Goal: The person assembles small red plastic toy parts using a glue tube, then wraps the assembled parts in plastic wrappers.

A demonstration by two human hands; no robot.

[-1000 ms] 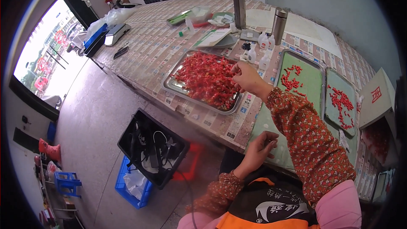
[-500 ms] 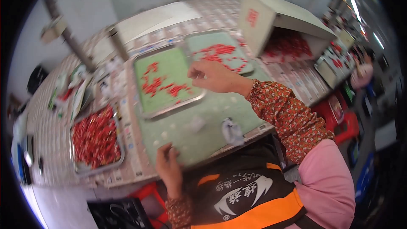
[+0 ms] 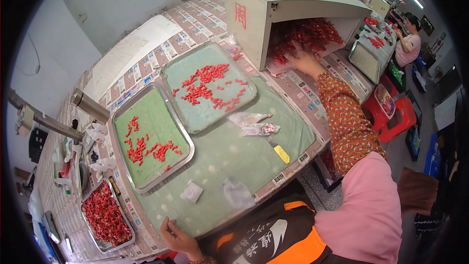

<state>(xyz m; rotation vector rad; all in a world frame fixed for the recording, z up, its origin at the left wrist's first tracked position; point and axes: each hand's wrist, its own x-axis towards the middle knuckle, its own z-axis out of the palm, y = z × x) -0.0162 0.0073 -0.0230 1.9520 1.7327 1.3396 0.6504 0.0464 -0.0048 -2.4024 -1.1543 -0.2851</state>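
My right hand (image 3: 304, 59) reaches into the open front of a pale box (image 3: 244, 24), fingers stretched over a heap of small red pieces (image 3: 312, 33). Whether a fingertip touches a piece is hard to see. At the near edge of the green cloth (image 3: 210, 190), my left hand (image 3: 178, 237) is empty, its thumb and fingers apart. Ahead of it a metal tray with a green lining (image 3: 141, 186) carries scattered short red pieces (image 3: 141, 149). Beside that, a pale blue-green tray (image 3: 188, 124) carries more red pieces (image 3: 205, 80), some in loose rows.
A metal tray of red scraps (image 3: 105, 215) stands at the left. A yellow-handled knife (image 3: 281, 154), crumpled plastic (image 3: 251, 123), a small white square (image 3: 193, 191) and a clear bag (image 3: 237, 193) lie on the cloth. A metal post (image 3: 90, 105) rises behind; a co-worker (image 3: 409, 44) sits far right.
My right hand has moved from above the trays into the pale box, its fingers now spread. The view has turned right; my left hand stays near the table's front edge.
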